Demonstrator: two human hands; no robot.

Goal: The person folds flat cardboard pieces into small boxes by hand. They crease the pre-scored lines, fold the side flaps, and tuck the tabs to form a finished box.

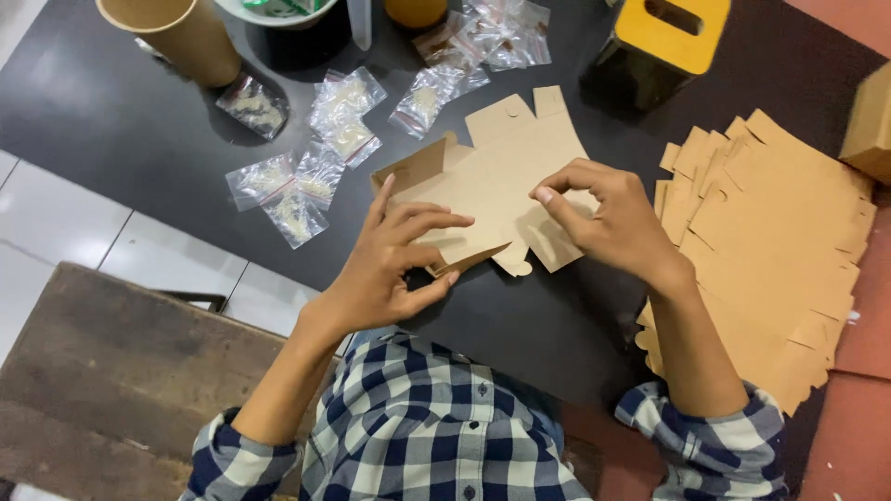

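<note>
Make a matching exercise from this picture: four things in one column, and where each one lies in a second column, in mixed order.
Things:
1. flat brown cardboard box blank
2. stack of brown die-cut cardboard sheets
3. small clear plastic bags of pale grains
4. tall tan paper cup

Places:
A. top left corner of the black table
B. right side of the table, beside the right hand
C. held between both hands, the left hand on its near edge
D. scattered on the table left of the box blank

Pairs: 1-C, 2-B, 3-D, 4-A
</note>
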